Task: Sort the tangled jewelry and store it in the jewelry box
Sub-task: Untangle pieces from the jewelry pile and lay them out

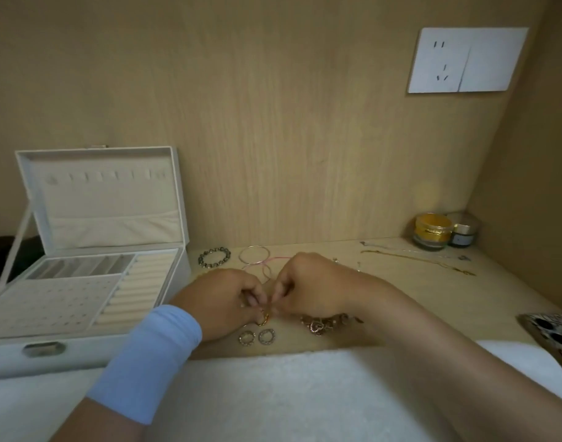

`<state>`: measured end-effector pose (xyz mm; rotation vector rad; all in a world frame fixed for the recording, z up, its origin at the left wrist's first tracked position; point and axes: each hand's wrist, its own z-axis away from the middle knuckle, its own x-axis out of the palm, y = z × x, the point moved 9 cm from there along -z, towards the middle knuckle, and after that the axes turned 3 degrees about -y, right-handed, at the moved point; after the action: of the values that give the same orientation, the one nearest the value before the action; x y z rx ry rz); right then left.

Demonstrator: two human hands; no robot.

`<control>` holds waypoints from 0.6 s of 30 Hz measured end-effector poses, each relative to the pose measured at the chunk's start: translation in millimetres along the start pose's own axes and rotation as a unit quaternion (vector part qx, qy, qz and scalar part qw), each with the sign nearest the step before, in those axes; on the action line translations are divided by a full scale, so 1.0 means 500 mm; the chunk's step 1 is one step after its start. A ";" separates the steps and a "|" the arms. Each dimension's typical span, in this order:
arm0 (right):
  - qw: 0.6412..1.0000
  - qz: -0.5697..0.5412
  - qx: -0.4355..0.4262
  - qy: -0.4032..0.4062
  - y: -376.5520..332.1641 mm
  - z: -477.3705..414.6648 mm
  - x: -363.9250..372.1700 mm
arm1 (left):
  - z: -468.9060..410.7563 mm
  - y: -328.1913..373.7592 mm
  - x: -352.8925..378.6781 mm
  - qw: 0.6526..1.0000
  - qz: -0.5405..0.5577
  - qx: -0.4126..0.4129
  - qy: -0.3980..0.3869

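Note:
My left hand (224,299) and my right hand (308,287) meet at the middle of the wooden shelf, both pinching a small gold and red piece (264,318) between their fingertips. A thin pink cord (275,258) runs back from the hands. Two sparkly hoop earrings (256,337) lie just in front of the hands. A tangled gold chain heap (324,323) lies under my right wrist. The open white jewelry box (82,282) stands at the left, its lid upright and its tray compartments bare.
A dark bead bracelet (214,256) and thin silver bangles (255,255) lie behind the hands. Fine chains (417,258) stretch toward two jars (445,231) in the back right corner. A patterned phone case (554,333) sits at right. White cloth (273,393) covers the front edge.

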<state>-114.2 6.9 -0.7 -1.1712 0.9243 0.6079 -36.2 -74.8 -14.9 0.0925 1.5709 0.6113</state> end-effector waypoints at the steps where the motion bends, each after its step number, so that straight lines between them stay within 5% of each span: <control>1: 1.000 -0.010 0.011 0.018 0.018 0.001 -0.030 | -0.001 0.000 -0.002 1.000 0.023 -0.002 0.006; 7: 0.989 0.016 0.113 0.093 0.183 0.030 -0.178 | -0.046 0.062 -0.029 0.996 0.061 0.028 0.064; 18: 0.978 0.012 0.206 -0.035 0.300 0.055 -0.141 | -0.209 0.142 0.030 0.995 0.082 0.033 0.045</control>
<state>-263.5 82.5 -12.5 -0.7623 0.9503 0.4461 -158.3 -41.6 -0.7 0.2484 1.6816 0.6989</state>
